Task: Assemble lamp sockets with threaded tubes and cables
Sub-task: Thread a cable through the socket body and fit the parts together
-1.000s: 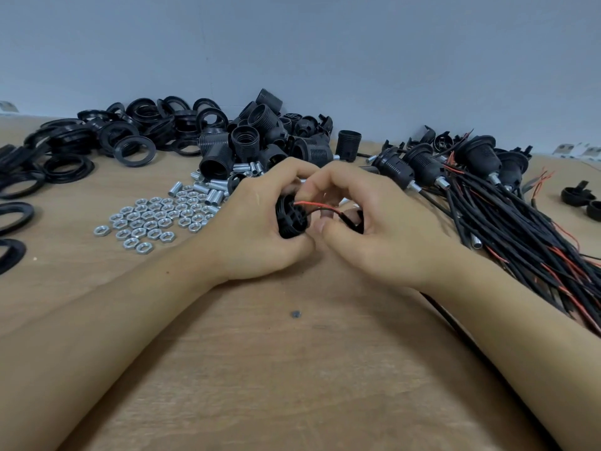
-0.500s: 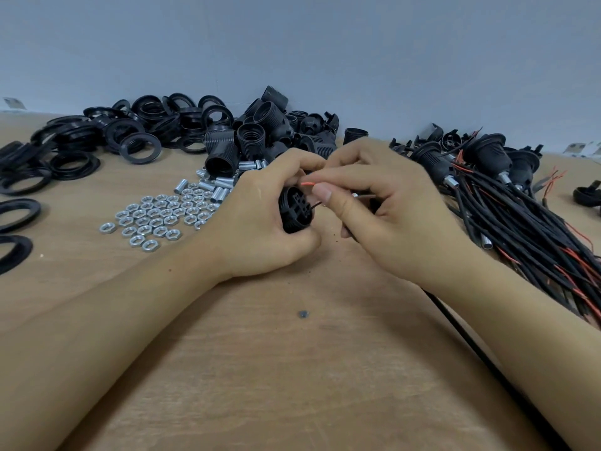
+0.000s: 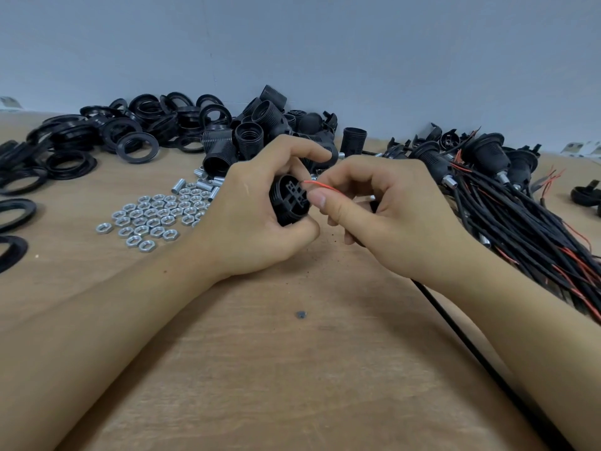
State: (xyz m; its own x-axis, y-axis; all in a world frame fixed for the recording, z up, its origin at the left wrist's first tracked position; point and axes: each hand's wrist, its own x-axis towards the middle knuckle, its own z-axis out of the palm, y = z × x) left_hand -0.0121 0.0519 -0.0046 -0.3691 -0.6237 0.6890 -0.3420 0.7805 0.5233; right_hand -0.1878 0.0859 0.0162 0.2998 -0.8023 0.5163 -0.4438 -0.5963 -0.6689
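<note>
From the head camera, we are gripping a black lamp socket (image 3: 289, 203) in our left hand (image 3: 250, 219) above the tabletop (image 3: 292, 369), mid-scene. Our right hand (image 3: 390, 216) is pinching a red wire (image 3: 320, 186) at the socket's open end. Nuts (image 3: 156, 216) are lying to the left.

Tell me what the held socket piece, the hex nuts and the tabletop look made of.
Socket piece: likely moulded black plastic, matte, with ribbed inner walls. Hex nuts: metal, bright silvery, probably plated steel. Tabletop: wood or wood-look board, tan with faint grain.
</note>
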